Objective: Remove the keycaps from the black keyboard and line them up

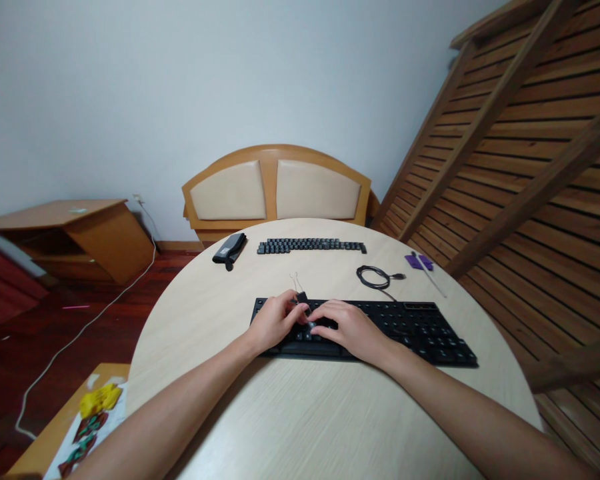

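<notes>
The round tabletop (305, 413) ran out of view at the lower edge, and both forearms were cut off there too. On it lay the black keyboard (410, 327), its left half largely hidden under the two hands, so the keys beneath them could not be made out.

The left hand (275, 321) rested on the keyboard's left end, its fingers curled around a small dark object (303, 297) at the upper edge of the keys. A thin wire loop rose from that object, too fine to make out clearly. The right hand (347, 327) lay just beside the left one, fingers bent down onto the keys. Whether they pinched anything could not be told, since the fingertips were hidden where the hands met.

Farther back, a long row of loose dark keycaps (311, 246) stretched across the tabletop, well apart from the keyboard. Left of the row sat a dark pouch-like item (229, 250). Right of it lay a coiled black cable (375, 277), then a small purple tool (419, 262) near the table's rim.

Behind the tabletop stood a wooden headboard (276, 187), its lower part blocked by the table edge.
</notes>
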Tool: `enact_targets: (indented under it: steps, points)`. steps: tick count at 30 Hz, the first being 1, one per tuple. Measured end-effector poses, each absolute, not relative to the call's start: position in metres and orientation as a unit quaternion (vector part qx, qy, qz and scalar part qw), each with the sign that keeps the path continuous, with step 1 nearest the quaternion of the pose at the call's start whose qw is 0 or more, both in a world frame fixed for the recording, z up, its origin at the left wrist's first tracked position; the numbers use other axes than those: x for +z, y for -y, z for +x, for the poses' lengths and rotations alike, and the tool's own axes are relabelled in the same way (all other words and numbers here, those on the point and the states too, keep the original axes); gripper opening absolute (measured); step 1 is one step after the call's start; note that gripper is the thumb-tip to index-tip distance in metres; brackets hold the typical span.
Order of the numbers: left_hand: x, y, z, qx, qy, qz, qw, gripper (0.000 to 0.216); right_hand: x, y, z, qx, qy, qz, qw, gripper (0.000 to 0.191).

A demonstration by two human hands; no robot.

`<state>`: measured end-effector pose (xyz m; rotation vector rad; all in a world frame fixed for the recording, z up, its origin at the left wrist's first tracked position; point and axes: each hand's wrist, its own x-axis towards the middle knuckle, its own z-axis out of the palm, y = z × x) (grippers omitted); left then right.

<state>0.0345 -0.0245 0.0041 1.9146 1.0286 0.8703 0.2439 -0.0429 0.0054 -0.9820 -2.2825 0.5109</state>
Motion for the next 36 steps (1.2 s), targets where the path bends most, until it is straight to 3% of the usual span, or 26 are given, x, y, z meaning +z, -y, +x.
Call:
enact_targets:
  steps: [7,14,21,24,28,36]
  points:
    - [0.003,0.024,0.035,0.34,-0.408,0.764,0.367,0.023,0.012,0.042,0.244,0.221,0.857,-0.356,0.3,0.011]
    - [0.002,0.023,0.034,0.335,-0.434,0.76,0.349,0.02,0.018,0.029,0.248,0.319,0.813,-0.369,0.319,0.016]
    - [0.003,0.023,0.033,0.317,-0.446,0.768,0.332,0.019,0.036,-0.06,0.25,0.234,0.791,-0.438,0.357,0.022]
    - [0.003,0.022,0.033,0.313,-0.449,0.771,0.327,0.019,0.038,-0.103,0.24,0.165,0.812,-0.47,0.305,0.02]
    - [0.004,0.022,0.033,0.307,-0.447,0.775,0.325,0.018,0.036,-0.14,0.221,0.053,0.829,-0.532,0.165,0.02]
    - [0.008,0.024,0.033,0.297,-0.453,0.776,0.323,0.018,0.023,-0.172,0.185,-0.017,0.81,-0.576,0.109,0.022]
